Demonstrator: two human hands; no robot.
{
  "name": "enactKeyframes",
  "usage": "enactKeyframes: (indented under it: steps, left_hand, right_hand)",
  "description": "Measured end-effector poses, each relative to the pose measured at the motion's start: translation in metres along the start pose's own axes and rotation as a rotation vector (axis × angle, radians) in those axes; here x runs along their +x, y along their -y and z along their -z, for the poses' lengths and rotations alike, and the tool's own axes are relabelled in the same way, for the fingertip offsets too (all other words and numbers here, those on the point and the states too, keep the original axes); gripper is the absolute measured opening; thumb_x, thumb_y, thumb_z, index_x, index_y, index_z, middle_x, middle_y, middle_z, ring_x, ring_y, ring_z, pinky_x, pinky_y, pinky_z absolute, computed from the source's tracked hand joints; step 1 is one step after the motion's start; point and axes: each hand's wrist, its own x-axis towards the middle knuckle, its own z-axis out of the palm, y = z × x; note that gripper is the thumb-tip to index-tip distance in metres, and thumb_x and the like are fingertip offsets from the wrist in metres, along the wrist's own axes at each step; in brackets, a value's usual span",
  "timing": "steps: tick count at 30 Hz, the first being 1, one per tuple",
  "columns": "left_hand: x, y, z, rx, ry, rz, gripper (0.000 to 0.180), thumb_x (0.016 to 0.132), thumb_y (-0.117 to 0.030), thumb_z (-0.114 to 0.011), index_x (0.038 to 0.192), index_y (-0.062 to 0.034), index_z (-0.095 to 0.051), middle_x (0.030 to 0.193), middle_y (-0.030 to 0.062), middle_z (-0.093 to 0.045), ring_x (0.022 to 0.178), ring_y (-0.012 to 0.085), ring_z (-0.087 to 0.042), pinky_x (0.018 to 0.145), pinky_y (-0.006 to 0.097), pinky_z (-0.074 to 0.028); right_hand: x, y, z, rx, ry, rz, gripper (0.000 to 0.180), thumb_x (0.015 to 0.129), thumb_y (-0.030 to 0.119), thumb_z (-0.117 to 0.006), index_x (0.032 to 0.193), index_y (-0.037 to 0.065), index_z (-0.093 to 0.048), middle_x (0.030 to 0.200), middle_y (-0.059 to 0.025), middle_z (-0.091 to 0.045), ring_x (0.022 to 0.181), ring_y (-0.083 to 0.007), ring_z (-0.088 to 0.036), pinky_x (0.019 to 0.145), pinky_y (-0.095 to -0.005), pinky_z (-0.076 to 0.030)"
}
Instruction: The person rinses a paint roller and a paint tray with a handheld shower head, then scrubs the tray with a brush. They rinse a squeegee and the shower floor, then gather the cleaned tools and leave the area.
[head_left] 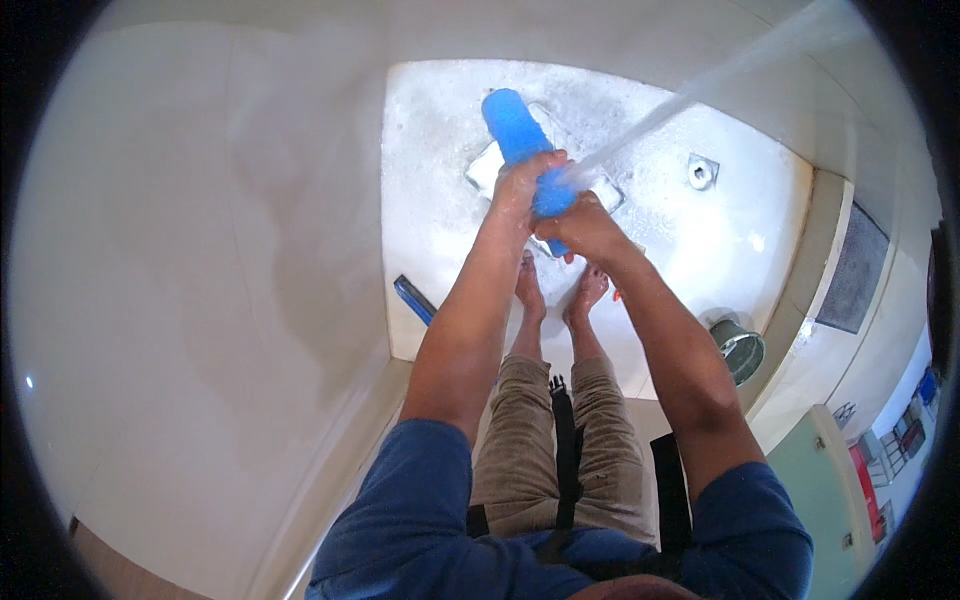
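Note:
A long, fluffy blue roll-shaped sleeve, perhaps a paint roller cover or mop sleeve (514, 124), is held slanting in front of me over the wet floor. My left hand (527, 180) is wrapped round its middle. Closer to my body, my right hand (585, 229) grips its lower end. Between the two hands, a water jet (655, 122) from the upper right strikes the blue sleeve and splashes. Below it on the floor lies a pale flat piece (486, 168) with a dark outline, partly hidden by the sleeve and my hands.
My bare feet (588, 287) stand on the wet white floor (440, 130). A round drain (702, 174) lies to the right, and a grey-green bucket (740, 352) stands nearer. A blue bar-shaped object (413, 298) rests by the left wall. A dark mat (855, 268) lies past the right-hand ledge (806, 250).

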Motion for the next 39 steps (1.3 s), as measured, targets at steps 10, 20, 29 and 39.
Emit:
enactKeyframes:
  steps: [10,20,29,39]
  left_hand:
    - [-0.011,-0.018,-0.016,-0.545,0.336,-0.147,0.049,0.078,-0.017,-0.071,0.12,-0.0038,-0.051,0.102,0.0121,-0.062,0.084,0.0258,-0.063,0.082,0.043,-0.053]
    - [0.024,-0.018,0.002,0.065,-0.277,-0.003,0.022,0.077,-0.015,-0.072,0.09,-0.0009,-0.062,0.081,0.0096,-0.062,0.073,0.0203,-0.06,0.065,0.035,-0.051]
    - [0.024,-0.034,0.005,0.05,-0.498,-0.263,0.036,0.078,-0.025,-0.075,0.099,0.0006,-0.059,0.085,0.0136,-0.063,0.078,0.025,-0.062,0.073,0.04,-0.051]
    - [-0.039,-0.059,0.01,-0.351,-0.251,-0.408,0.027,0.092,-0.032,-0.062,0.093,-0.0067,-0.053,0.084,0.01,-0.059,0.08,0.0254,-0.06,0.078,0.042,-0.051]
  right_hand:
    - [-0.037,-0.051,-0.017,1.249,0.697,-0.123,0.04,0.071,0.015,-0.07,0.106,0.004,-0.054,0.068,-0.0067,-0.053,0.05,-0.0186,-0.05,0.041,-0.029,-0.039]
    - [-0.021,-0.038,-0.003,-0.065,0.11,-0.111,0.029,0.071,0.014,-0.072,0.092,-0.003,-0.062,0.073,-0.017,-0.066,0.057,-0.0278,-0.066,0.048,-0.0366,-0.051]
    - [-0.003,-0.042,-0.004,-0.742,-0.412,0.203,0.056,0.076,0.033,-0.075,0.115,-0.001,-0.055,0.085,-0.0192,-0.069,0.077,-0.0371,-0.069,0.069,-0.044,-0.056]
    - [0.02,-0.001,-0.018,-0.623,-0.421,0.585,0.064,0.08,0.04,-0.073,0.131,0.008,-0.052,0.117,-0.0186,-0.061,0.109,-0.0342,-0.059,0.097,-0.046,-0.043]
